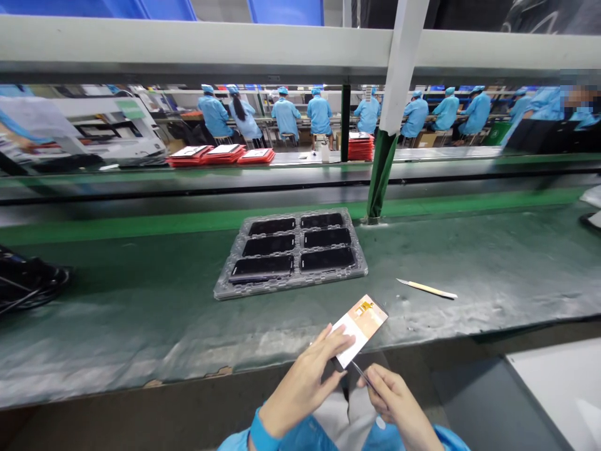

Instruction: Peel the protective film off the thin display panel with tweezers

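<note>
My left hand (pixel 313 368) is closed on a phone screen panel (pixel 361 326), fingers across its face and thumb below. The panel's upturned side is white at the near end and orange-beige at the far end, with a small gold flex piece. My right hand (pixel 392 394) pinches a thin dark metal tool (pixel 360 371), whose tip meets the panel's near edge; its exact kind is unclear. Beyond my hands, a clear plastic tray (pixel 293 287) holds several black phone screens (pixel 327 259). A knife with a pale yellow handle (pixel 429 289) lies on the green bench to the right.
A white and green post (pixel 379 169) rises from the back of the green bench (pixel 154 313). Black cables (pixel 28 282) lie at far left. A grey-white box (pixel 558 382) stands low at right. Red stacks (pixel 211 155) and several seated people in blue are farther off.
</note>
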The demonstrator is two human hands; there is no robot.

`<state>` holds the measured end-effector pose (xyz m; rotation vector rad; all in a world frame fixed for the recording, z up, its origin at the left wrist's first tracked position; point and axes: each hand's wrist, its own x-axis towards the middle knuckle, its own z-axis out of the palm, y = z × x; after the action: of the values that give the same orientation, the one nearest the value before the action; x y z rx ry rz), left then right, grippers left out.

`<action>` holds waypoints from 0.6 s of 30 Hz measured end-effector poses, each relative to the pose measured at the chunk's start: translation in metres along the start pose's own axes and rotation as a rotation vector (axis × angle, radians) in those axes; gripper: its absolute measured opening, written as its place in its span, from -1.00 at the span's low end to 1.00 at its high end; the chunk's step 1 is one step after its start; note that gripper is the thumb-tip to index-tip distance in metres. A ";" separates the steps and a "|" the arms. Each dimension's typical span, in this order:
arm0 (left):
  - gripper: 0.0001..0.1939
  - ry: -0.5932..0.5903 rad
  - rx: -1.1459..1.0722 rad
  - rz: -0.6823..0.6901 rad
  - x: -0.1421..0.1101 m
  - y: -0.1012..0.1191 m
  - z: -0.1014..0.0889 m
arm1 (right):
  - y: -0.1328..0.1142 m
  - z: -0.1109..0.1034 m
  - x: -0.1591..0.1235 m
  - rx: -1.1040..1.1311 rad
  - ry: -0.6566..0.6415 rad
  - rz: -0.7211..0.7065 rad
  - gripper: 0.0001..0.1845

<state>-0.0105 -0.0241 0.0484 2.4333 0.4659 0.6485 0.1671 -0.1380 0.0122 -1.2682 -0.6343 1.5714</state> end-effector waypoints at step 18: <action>-0.35 0.009 -0.001 0.000 0.000 0.001 0.000 | -0.003 0.004 -0.006 0.178 -0.057 0.043 -0.35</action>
<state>-0.0103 -0.0244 0.0495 2.4305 0.4690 0.6600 0.1641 -0.1413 0.0180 -1.1140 -0.4937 1.6660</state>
